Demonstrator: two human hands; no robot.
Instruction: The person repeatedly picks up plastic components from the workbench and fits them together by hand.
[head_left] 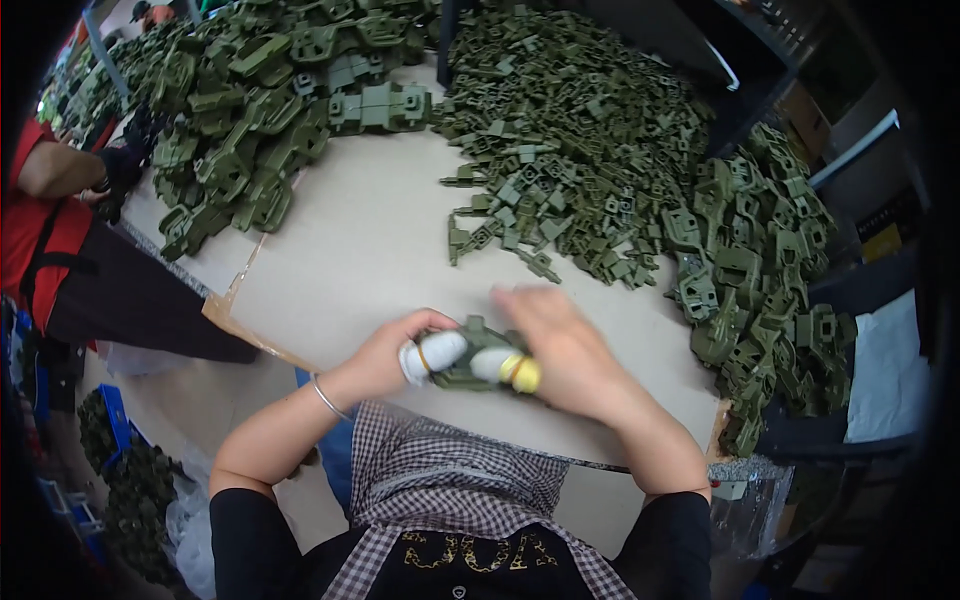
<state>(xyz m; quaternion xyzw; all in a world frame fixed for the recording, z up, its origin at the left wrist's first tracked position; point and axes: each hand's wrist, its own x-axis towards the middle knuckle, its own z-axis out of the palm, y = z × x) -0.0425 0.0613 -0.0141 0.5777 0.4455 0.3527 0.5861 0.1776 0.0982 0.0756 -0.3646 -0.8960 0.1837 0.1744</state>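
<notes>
Just over the near edge of the table, a dark green moulded plastic part (478, 345) is held between my two hands. My left hand (385, 360) is closed on its left side, the thumb lying on top in a white cover bound with a band. My right hand (570, 350) is at the other side, its thumb, in a white and yellow wrapping, resting on the part. The right fingers are stretched along the far side and smeared by motion. The underside of the part is hidden by my hands.
Large green plastic parts (250, 130) are heaped at the far left, and a pile of small green pieces (570, 130) lies at the far middle. More green parts (730, 290) line the right edge. At left stands a person in red (50, 210). A blue crate (115, 420) is below.
</notes>
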